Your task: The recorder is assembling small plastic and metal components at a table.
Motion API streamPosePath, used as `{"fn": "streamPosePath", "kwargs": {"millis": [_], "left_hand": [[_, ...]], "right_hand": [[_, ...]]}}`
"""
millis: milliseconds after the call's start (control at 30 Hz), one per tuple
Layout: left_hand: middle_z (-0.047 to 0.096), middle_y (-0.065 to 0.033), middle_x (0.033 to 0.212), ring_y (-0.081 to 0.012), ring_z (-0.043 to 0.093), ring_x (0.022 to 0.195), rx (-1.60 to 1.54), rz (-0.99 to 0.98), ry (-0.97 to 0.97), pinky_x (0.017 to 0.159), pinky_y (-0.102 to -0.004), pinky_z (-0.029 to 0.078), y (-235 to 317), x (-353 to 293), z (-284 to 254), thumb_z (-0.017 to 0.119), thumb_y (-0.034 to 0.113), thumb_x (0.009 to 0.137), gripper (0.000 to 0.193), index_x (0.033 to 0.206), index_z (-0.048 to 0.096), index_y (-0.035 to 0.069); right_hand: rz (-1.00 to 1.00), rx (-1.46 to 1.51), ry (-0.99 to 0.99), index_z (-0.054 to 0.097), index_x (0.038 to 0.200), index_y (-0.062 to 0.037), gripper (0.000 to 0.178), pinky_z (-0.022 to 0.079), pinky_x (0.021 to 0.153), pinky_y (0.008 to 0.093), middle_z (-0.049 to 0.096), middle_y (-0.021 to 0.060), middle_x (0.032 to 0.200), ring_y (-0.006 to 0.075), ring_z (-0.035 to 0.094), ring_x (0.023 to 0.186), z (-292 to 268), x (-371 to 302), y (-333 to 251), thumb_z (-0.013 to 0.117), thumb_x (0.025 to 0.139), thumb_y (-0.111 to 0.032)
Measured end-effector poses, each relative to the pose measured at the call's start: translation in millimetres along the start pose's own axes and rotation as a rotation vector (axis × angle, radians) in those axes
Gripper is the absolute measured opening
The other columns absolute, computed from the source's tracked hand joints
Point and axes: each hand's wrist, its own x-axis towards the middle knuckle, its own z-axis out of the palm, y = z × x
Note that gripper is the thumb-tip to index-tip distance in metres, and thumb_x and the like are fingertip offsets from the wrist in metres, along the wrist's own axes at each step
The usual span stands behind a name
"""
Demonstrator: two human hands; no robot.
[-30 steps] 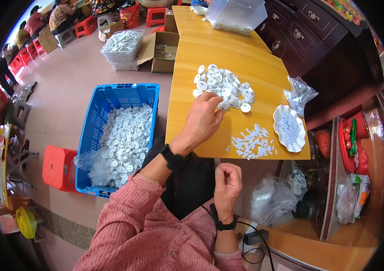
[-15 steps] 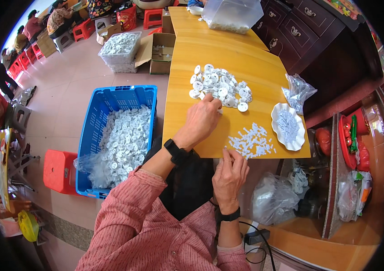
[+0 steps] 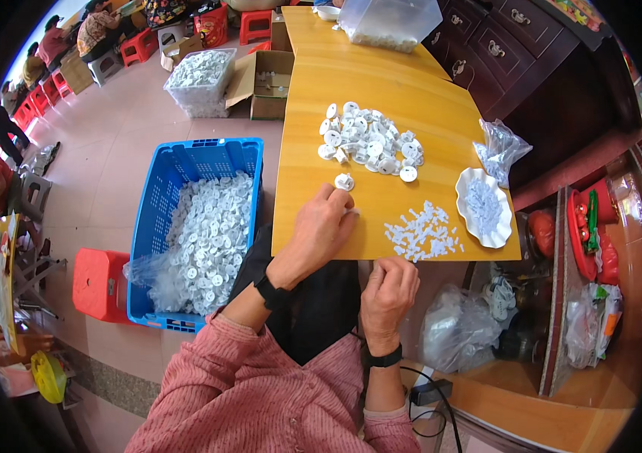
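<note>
My left hand rests low over the near left part of the yellow table, its fingers curled together, and a bit of white plastic shows beside the thumb. Just beyond its fingertips sits a single white round plastic part. Farther off lies a pile of similar white round parts. At the table's near edge my right hand is closed, thumb against fingers; whatever is pinched there is hidden. Ahead and to its right spreads a scatter of small white plastic pins.
A scalloped white dish of small pins and a clear plastic bag stand on the right of the table. On the floor at left are a blue crate full of white parts and a red stool.
My left hand has drawn back from the pile toward me, and a lone round part now sits beyond its fingers. My right hand has shifted slightly, and the small white tip in its fingers no longer shows.
</note>
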Motion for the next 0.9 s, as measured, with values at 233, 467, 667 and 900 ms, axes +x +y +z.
{"fn": "streamPosePath", "kwargs": {"millis": [233,467,667,900], "left_hand": [[0.069,-0.0079,0.087,-0.0119,0.066,0.068,-0.391,-0.407,-0.146,0.056,-0.0238,0.049,18.8,-26.2,-25.3,0.072,0.013,0.092,0.015,0.095,0.063,0.001],[0.07,-0.0093,0.096,-0.0143,0.07,0.078,-0.996,-0.583,-0.191,0.061,-0.0224,0.053,21.8,-50.3,-31.6,0.068,0.009,0.094,0.013,0.103,0.061,0.001],[0.07,-0.0101,0.101,-0.0157,0.071,0.083,-1.162,-0.586,-0.223,0.068,-0.0251,0.058,20.6,-62.3,-29.0,0.068,0.009,0.095,0.018,0.108,0.061,0.0],[0.07,-0.0109,0.107,-0.0174,0.07,0.089,-1.33,-0.624,-0.248,0.074,-0.0267,0.059,22.2,-70.0,-30.0,0.068,0.008,0.095,0.031,0.124,0.063,-0.002]], "right_hand": [[0.443,0.649,-0.008,0.061,0.1,-0.0013,0.006,0.05,0.079,0.0338,0.061,0.0088,0.099,0.0211,0.061,0.089,-4.0,-10.2,0.2,0.063,0.095,-0.004],[0.749,1.189,-0.037,0.064,0.103,0.0009,0.009,0.05,0.084,0.0247,0.064,0.0037,0.099,0.0101,0.059,0.09,-17.9,0.1,-15.5,0.059,0.1,-0.006],[0.737,1.284,-0.086,0.064,0.102,0.0003,0.007,0.048,0.084,0.0241,0.064,0.0035,0.101,0.0103,0.059,0.091,-21.9,-0.5,-19.6,0.061,0.098,-0.004],[0.634,1.255,-0.101,0.062,0.098,0.001,0.003,0.049,0.084,0.0267,0.061,0.0057,0.101,0.012,0.058,0.095,-17.3,-1.8,-28.1,0.063,0.095,-0.001]]}}
